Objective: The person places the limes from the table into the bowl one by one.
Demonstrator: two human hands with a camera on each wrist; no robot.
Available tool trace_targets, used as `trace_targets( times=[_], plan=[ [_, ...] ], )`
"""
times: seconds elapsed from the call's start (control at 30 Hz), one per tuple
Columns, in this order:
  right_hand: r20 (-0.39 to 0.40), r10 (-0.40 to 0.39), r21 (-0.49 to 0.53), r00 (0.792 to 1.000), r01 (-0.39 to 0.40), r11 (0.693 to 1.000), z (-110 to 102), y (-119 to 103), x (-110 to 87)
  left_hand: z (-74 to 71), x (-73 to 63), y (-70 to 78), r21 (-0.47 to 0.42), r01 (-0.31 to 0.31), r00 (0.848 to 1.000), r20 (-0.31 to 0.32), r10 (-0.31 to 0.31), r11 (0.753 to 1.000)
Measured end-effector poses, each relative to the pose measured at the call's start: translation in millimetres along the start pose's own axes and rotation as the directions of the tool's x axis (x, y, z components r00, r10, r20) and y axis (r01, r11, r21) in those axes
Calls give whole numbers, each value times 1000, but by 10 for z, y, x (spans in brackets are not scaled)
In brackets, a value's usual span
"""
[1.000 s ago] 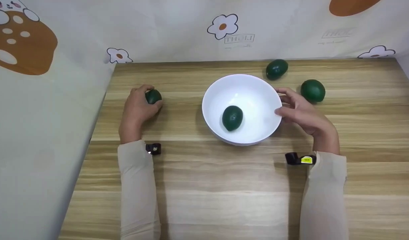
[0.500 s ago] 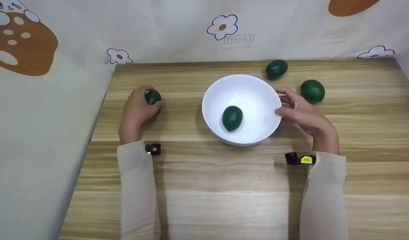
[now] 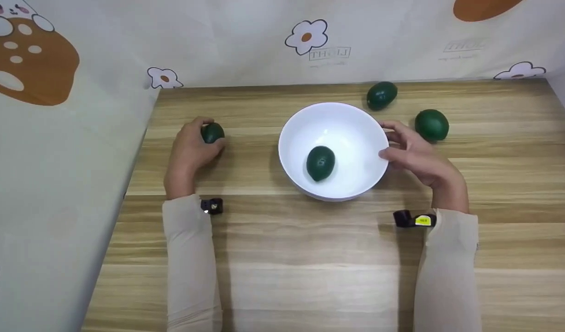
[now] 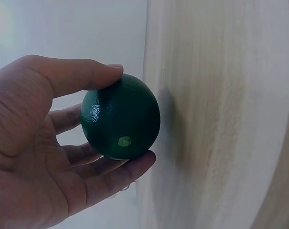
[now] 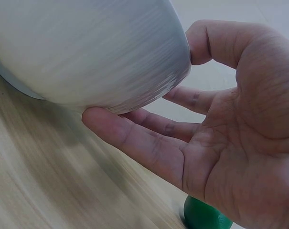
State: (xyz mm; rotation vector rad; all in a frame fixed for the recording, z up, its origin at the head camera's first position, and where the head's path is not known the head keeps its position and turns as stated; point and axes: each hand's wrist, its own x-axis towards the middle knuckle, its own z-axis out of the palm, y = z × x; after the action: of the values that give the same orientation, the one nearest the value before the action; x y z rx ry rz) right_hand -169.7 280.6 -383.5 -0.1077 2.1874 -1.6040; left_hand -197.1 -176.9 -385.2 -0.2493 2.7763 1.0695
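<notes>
In the head view my left hand point(image 3: 190, 145) grips a dark green avocado point(image 3: 213, 133) at the left of the table. The left wrist view shows the thumb on one side of this smooth avocado point(image 4: 123, 119) and the fingers curled along the other; a pale spot marks its skin. A white bowl point(image 3: 356, 138) stands near the middle, with one green avocado point(image 3: 320, 163) lying inside. My right hand point(image 3: 418, 159) holds the bowl's right side, thumb at the rim and fingers against the outer wall point(image 5: 101, 57). Whether the left avocado touches the table cannot be told.
Two more green avocados lie beyond the bowl: one avocado point(image 3: 382, 96) behind it, another avocado point(image 3: 432, 125) near my right hand. The wooden table point(image 3: 310, 267) ends at a patterned wall covering point(image 3: 236, 46) at the back and left.
The avocado in my left hand has shifted very slightly right and away from me. The bowl and my right hand look the same.
</notes>
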Motion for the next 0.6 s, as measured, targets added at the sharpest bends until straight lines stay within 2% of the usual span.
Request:
trace_targets(
  times=[0.27,0.6],
  plan=[
    [1,-4,-6,1000,4,1000,-3,0,1,22,7,8,6,-40,999,2,40,999],
    [-1,-3,-17,1000,3,1000,-6,-5,-3,40,-15,55,-20,-52,999,-13,51,998]
  ],
)
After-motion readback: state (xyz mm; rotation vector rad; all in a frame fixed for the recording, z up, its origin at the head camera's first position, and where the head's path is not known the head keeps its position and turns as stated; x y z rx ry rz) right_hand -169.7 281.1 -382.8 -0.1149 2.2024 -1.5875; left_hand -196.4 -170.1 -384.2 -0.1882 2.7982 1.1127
